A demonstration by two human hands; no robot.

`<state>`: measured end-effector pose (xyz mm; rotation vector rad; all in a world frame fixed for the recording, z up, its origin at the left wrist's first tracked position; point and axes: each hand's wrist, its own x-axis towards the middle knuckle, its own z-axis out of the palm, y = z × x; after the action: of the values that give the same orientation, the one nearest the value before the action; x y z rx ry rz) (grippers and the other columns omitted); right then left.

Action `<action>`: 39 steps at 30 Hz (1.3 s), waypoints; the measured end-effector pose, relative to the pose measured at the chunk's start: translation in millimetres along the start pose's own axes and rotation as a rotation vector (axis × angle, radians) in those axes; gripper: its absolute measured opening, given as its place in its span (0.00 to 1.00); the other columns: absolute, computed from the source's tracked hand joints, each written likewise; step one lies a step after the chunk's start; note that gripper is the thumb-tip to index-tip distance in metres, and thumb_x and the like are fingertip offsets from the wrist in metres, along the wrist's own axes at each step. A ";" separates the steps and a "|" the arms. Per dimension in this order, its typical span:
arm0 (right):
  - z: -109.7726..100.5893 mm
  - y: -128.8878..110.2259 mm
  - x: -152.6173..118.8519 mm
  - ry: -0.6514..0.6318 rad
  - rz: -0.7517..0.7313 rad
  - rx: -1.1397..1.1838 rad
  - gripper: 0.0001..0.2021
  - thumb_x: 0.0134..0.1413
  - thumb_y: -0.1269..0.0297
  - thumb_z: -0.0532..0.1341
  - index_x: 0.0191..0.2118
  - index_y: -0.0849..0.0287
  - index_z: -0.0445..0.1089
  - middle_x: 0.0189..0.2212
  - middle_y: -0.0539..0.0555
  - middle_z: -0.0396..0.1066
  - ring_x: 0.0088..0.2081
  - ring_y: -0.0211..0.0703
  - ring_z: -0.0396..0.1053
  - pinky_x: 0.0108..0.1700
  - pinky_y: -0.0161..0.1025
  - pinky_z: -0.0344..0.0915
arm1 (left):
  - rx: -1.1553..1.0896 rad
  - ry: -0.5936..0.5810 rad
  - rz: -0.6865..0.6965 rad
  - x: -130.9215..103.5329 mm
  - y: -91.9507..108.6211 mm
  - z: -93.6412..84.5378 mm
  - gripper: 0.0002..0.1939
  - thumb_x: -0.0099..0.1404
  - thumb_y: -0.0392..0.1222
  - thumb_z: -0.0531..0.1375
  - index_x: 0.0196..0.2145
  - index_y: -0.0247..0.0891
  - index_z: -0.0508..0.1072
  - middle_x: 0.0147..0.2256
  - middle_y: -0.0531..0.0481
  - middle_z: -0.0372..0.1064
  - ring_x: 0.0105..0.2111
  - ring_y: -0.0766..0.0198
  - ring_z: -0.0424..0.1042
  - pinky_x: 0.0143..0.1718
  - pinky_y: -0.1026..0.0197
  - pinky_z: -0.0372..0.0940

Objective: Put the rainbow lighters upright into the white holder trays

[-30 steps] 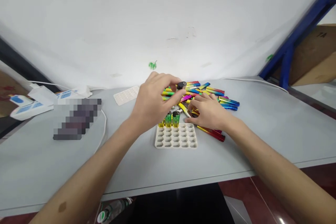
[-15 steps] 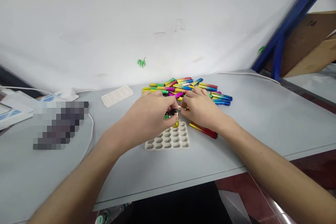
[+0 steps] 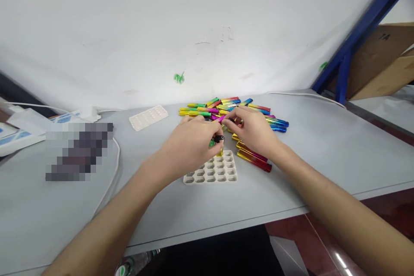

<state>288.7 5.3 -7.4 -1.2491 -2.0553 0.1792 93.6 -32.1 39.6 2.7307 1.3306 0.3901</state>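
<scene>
My left hand (image 3: 194, 142) is closed round a yellow lighter (image 3: 220, 145) with a black top, held upright over the far part of a white tray (image 3: 211, 180) with rows of oval holes. Something green with a dark top shows beside it, partly behind my fingers. My right hand (image 3: 247, 127) pinches a small object with a black end, mostly hidden by the fingers, at the near edge of a pile of shiny multicoloured lighters (image 3: 203, 111). Just right of the tray lie red and yellow lighters (image 3: 254, 161).
A second white tray (image 3: 148, 117) lies at the back left near the wall. A white cable (image 3: 116, 159) runs down the left side, beside a pixelated dark object (image 3: 80, 151). Blue metal bars (image 3: 343, 73) and cardboard boxes (image 3: 381, 60) stand at the right.
My right hand has drawn slightly away from my left and now pinches a black-ended object. More yellow and red lighters show below it. The view has shifted a little.
</scene>
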 end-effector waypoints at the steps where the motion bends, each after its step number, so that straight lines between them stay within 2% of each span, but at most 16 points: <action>1: -0.2 -0.6 0.1 0.013 0.006 0.017 0.10 0.63 0.58 0.60 0.36 0.56 0.75 0.33 0.54 0.74 0.34 0.44 0.69 0.37 0.41 0.63 | -0.021 -0.006 0.000 -0.4 -0.7 0.9 0.10 0.66 0.48 0.59 0.39 0.41 0.76 0.35 0.49 0.76 0.41 0.53 0.72 0.48 0.48 0.61; 3: -0.5 -1.4 0.3 0.047 0.018 0.067 0.10 0.63 0.57 0.60 0.36 0.56 0.75 0.33 0.53 0.75 0.34 0.44 0.69 0.37 0.41 0.63 | -0.087 0.012 -0.009 -0.8 -1.7 0.6 0.15 0.67 0.54 0.58 0.42 0.42 0.76 0.40 0.49 0.77 0.43 0.53 0.72 0.46 0.50 0.62; 5: -0.9 -1.9 0.3 0.084 0.045 0.148 0.10 0.62 0.56 0.61 0.37 0.56 0.76 0.34 0.53 0.77 0.34 0.44 0.71 0.37 0.41 0.64 | -0.170 0.078 -0.042 -0.1 -2.9 -1.5 0.18 0.69 0.56 0.55 0.44 0.43 0.76 0.44 0.49 0.77 0.45 0.54 0.72 0.44 0.52 0.63; 7: -1.5 -2.4 0.4 0.112 0.090 0.259 0.11 0.61 0.54 0.62 0.38 0.55 0.77 0.35 0.54 0.78 0.35 0.45 0.72 0.37 0.42 0.66 | -0.221 0.179 -0.092 2.6 -4.7 -3.6 0.18 0.72 0.54 0.51 0.44 0.43 0.76 0.45 0.49 0.77 0.45 0.55 0.72 0.43 0.54 0.63; 9: -2.0 -3.0 0.3 0.122 0.126 0.399 0.13 0.59 0.52 0.63 0.39 0.55 0.78 0.36 0.54 0.79 0.37 0.46 0.73 0.39 0.44 0.67 | -0.236 0.249 -0.123 6.9 -7.5 -4.3 0.16 0.72 0.50 0.52 0.46 0.43 0.76 0.45 0.49 0.77 0.46 0.56 0.72 0.44 0.54 0.63; 12: -1.1 -4.1 -0.2 0.106 0.129 0.632 0.13 0.57 0.51 0.65 0.40 0.53 0.79 0.40 0.53 0.79 0.42 0.47 0.74 0.45 0.46 0.69 | -0.228 0.208 -0.093 13.5 -12.2 -2.7 0.15 0.70 0.49 0.56 0.48 0.43 0.75 0.45 0.49 0.77 0.46 0.55 0.72 0.44 0.55 0.63; 14: 0.4 -4.9 -0.6 0.081 0.137 0.747 0.13 0.56 0.50 0.66 0.40 0.52 0.79 0.42 0.52 0.79 0.43 0.47 0.74 0.47 0.46 0.69 | -0.218 0.141 -0.052 15.9 -15.3 -1.5 0.13 0.70 0.49 0.56 0.44 0.43 0.76 0.42 0.50 0.77 0.43 0.56 0.73 0.39 0.56 0.63; 16: 1.6 -5.2 -0.6 0.060 0.179 0.821 0.16 0.55 0.47 0.66 0.41 0.52 0.79 0.43 0.53 0.78 0.44 0.47 0.74 0.46 0.45 0.70 | -0.236 0.126 -0.039 16.0 -19.1 -1.1 0.12 0.69 0.49 0.56 0.38 0.42 0.76 0.36 0.51 0.77 0.36 0.59 0.73 0.35 0.58 0.61; 19: 0.2 -3.4 0.7 0.007 0.278 0.934 0.29 0.56 0.35 0.57 0.48 0.53 0.76 0.46 0.57 0.77 0.46 0.51 0.73 0.44 0.46 0.71 | -0.365 0.233 -0.123 12.8 -29.7 -1.4 0.08 0.66 0.47 0.60 0.34 0.40 0.69 0.30 0.53 0.74 0.29 0.64 0.71 0.29 0.61 0.59; 22: -5.0 2.0 2.6 -0.088 0.309 0.999 0.43 0.55 0.26 0.43 0.59 0.56 0.68 0.54 0.63 0.73 0.53 0.57 0.71 0.47 0.51 0.71 | -0.612 0.330 -0.301 8.4 -47.6 1.1 0.12 0.62 0.40 0.62 0.34 0.42 0.58 0.27 0.55 0.72 0.25 0.65 0.73 0.26 0.62 0.61; 25: -9.0 8.1 2.8 -0.139 0.294 1.107 0.48 0.54 0.26 0.36 0.66 0.56 0.61 0.61 0.63 0.67 0.60 0.60 0.66 0.53 0.54 0.68 | -0.899 0.262 -0.451 5.5 -66.2 8.3 0.17 0.59 0.35 0.60 0.34 0.43 0.52 0.27 0.54 0.73 0.22 0.64 0.74 0.22 0.62 0.64; 28: -8.7 11.5 1.5 -0.138 0.272 1.245 0.46 0.55 0.26 0.38 0.66 0.53 0.60 0.61 0.62 0.67 0.61 0.60 0.64 0.54 0.56 0.67 | -1.060 0.228 -0.507 4.3 -75.6 16.1 0.17 0.57 0.32 0.59 0.34 0.43 0.52 0.26 0.53 0.73 0.19 0.65 0.71 0.15 0.64 0.59; 31: -6.3 12.4 0.2 -0.129 0.243 1.239 0.44 0.54 0.26 0.42 0.64 0.52 0.62 0.59 0.62 0.69 0.59 0.61 0.66 0.52 0.57 0.67 | -1.175 0.265 -0.479 3.7 -73.6 20.2 0.17 0.57 0.32 0.60 0.33 0.43 0.51 0.24 0.54 0.73 0.17 0.67 0.69 0.13 0.66 0.56; 35: -4.9 13.2 -0.3 -0.126 0.239 1.113 0.43 0.54 0.26 0.42 0.64 0.50 0.61 0.57 0.61 0.71 0.58 0.60 0.67 0.50 0.56 0.68 | -1.276 0.296 -0.420 2.1 -67.6 20.7 0.18 0.59 0.36 0.61 0.32 0.43 0.51 0.25 0.55 0.72 0.18 0.66 0.70 0.12 0.67 0.55; 39: -4.2 14.0 -0.2 -0.116 0.246 1.035 0.45 0.53 0.25 0.41 0.65 0.52 0.61 0.55 0.63 0.72 0.56 0.61 0.69 0.48 0.55 0.69 | -1.307 0.325 -0.408 -0.4 -71.0 22.8 0.12 0.61 0.40 0.62 0.37 0.43 0.59 0.22 0.60 0.65 0.14 0.70 0.64 0.11 0.68 0.50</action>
<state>301.5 11.5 -10.8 -0.8001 -1.4881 1.2627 45.1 12.6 4.6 1.3283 1.0228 1.1579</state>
